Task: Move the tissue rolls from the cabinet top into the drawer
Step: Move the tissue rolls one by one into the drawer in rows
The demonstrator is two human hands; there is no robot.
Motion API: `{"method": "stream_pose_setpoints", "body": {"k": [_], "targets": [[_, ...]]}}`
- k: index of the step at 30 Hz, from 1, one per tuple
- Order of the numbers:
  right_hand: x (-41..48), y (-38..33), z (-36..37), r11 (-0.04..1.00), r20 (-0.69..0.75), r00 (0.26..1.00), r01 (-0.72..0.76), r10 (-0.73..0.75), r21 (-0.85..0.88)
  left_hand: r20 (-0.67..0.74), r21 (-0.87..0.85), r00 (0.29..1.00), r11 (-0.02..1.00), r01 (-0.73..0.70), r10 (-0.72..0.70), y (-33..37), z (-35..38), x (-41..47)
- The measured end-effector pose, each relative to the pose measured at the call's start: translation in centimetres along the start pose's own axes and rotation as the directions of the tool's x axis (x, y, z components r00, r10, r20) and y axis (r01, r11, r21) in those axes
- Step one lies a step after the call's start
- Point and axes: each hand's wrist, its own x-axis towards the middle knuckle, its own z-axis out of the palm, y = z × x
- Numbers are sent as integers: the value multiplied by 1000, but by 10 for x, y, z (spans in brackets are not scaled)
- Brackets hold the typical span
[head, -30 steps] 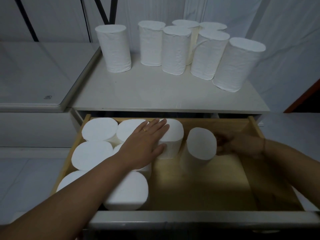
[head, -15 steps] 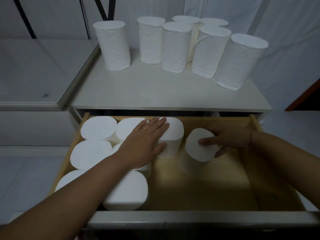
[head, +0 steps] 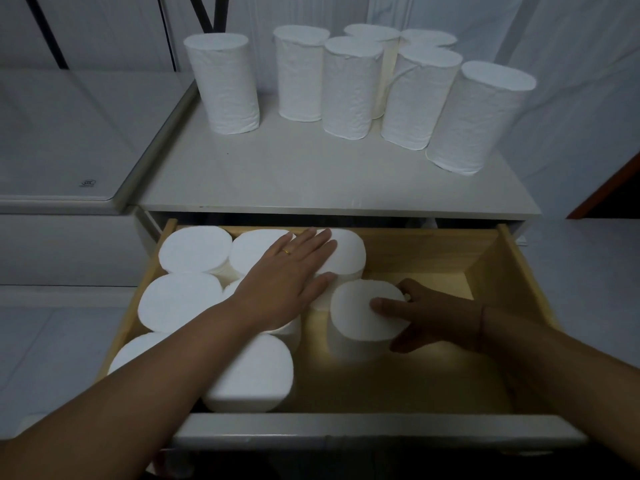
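Observation:
Several white tissue rolls (head: 348, 88) stand upright on the white cabinet top (head: 311, 174). Below it the wooden drawer (head: 516, 271) is pulled out, and its left half is packed with upright rolls (head: 194, 249). My left hand (head: 287, 282) lies flat with fingers spread across the tops of those packed rolls. One more roll (head: 356, 317) stands in the middle of the drawer, close to the packed group. My right hand (head: 433, 313) grips it from the right, with one finger over its top and the others around its side.
The drawer's right half shows bare wooden floor (head: 415, 382). A glass-topped white surface (head: 69, 143) adjoins the cabinet on the left. The drawer's white front panel (head: 346, 427) runs along the near edge. White curtains hang behind the cabinet.
My right hand went from beside the lone roll to over its top and slid it left and nearer, up to the packed rolls. My left hand stayed flat in place.

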Motion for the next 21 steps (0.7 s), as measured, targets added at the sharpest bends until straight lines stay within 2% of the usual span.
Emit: {"method": "stream_pose_setpoints", "body": {"k": [6, 21], "targets": [[-1, -2, 19, 997, 77, 995, 66, -69, 35, 33, -14, 999, 1000, 16, -15, 1, -1, 1], [5, -18, 36, 994, 81, 992, 89, -94, 68, -7, -9, 1000, 1000, -3, 3, -2, 3, 1]]}}
